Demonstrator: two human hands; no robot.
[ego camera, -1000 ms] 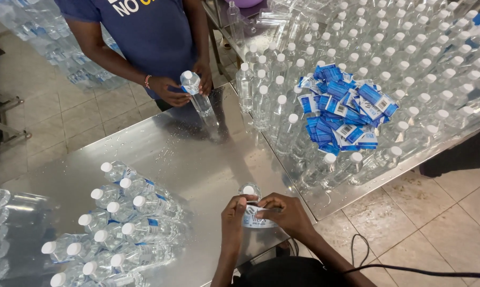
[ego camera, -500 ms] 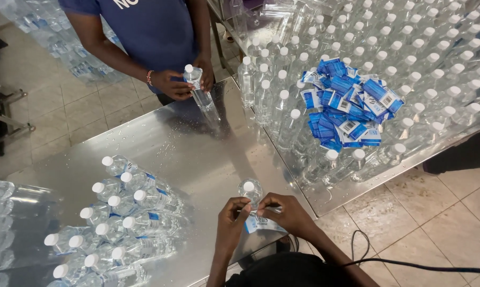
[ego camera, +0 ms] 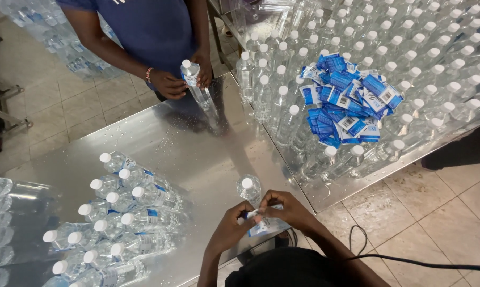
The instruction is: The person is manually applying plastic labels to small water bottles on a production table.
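I hold a small blue and white label (ego camera: 259, 227) at the table's near edge, pinched between both hands. My left hand (ego camera: 228, 229) and right hand (ego camera: 287, 208) squeeze it together, maybe to open it up. A clear bottle (ego camera: 248, 187) stands just past my fingers on the shiny table (ego camera: 197, 154).

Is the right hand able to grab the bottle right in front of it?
Probably yes. The bottle stands alone on the table, just beyond the right hand, with nothing between. But both hands are pinching a label, so it would have to let go first.
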